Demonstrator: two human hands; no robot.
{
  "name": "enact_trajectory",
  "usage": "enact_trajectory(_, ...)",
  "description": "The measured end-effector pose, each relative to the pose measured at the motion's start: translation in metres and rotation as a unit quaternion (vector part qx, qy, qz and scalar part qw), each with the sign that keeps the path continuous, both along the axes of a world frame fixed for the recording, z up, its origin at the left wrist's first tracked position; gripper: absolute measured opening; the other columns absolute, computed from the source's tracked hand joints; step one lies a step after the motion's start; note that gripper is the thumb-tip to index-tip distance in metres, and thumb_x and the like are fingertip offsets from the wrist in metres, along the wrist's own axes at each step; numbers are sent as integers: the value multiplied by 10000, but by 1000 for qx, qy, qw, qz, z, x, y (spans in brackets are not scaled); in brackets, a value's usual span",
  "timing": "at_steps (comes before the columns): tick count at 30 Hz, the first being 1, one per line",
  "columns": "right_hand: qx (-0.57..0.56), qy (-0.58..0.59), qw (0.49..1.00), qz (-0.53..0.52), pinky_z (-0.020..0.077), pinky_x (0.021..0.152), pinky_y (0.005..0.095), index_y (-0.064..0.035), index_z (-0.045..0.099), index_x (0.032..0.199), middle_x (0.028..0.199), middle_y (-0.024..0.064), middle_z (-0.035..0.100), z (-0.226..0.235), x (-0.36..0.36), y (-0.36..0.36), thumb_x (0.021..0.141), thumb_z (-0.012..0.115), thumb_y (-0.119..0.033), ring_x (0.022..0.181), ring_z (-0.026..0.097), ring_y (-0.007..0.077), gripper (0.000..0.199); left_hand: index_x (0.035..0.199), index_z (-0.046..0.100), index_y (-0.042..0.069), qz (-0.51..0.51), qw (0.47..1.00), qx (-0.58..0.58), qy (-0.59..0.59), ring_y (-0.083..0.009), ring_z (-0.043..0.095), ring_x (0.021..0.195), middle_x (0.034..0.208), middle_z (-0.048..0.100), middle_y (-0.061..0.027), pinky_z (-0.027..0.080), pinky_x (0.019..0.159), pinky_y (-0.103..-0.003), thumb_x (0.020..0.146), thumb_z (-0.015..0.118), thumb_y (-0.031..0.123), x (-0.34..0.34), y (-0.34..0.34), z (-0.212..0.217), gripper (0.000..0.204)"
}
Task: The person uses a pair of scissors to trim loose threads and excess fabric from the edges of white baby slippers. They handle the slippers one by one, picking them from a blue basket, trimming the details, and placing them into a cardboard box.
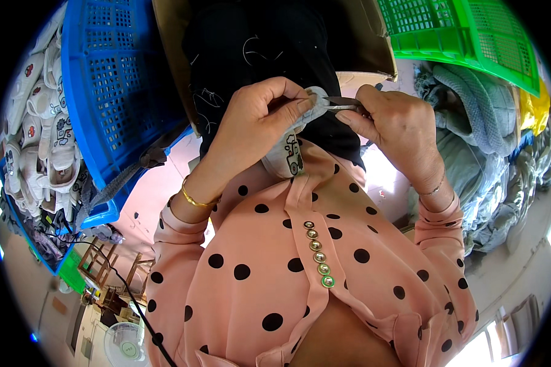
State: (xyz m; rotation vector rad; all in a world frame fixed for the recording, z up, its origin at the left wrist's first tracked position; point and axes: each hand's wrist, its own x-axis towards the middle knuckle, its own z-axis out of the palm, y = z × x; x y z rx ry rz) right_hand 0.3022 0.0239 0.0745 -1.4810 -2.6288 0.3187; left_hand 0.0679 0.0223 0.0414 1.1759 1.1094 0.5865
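A small pale cloth shoe (283,160) with a dark vehicle picture on its side hangs over my lap. My left hand (257,125) pinches its upper edge between thumb and fingers. In my right hand (404,125) is a pair of small metal scissors (343,103), blades pointing left against the shoe's edge beside my left fingertips. Whether the blades have a thread between them is too small to tell. Loose pale threads lie on my black trousers (257,55).
A blue plastic basket (73,104) stands at my left, beside a heap of similar pale shoes (49,147). Ahead is a cardboard box (373,30). A green basket (434,49) and grey fabric bundles (477,116) sit on the right. A fan (125,342) shows at lower left.
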Motion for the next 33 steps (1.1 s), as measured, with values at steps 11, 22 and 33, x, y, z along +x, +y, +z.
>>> enact_trajectory(11,79,-54,994,54,429,472,313,-127,533,709,573,16,496,16,-4,8,800,714,-419,549,563,193,356,985,675,-20,19,1000,9,3,-70,607,745,844,679,-32,478,666,-202,942,658,109,3,-5,2,137)
enact_trajectory(22,103,-43,989,92,431,479,300,-122,558,733,577,9,498,15,-7,16,802,703,-416,549,556,184,336,1054,670,-31,26,999,24,-18,-76,648,824,919,698,-42,525,752,-205,958,625,75,1,-11,1,150)
enact_trajectory(33,-450,439,756,-181,404,552,205,17,621,954,628,-11,539,-27,-24,-6,968,627,-275,598,481,47,293,1060,633,-38,7,998,3,-58,-106,669,827,940,690,-78,536,736,-218,971,608,86,-4,-5,-3,155)
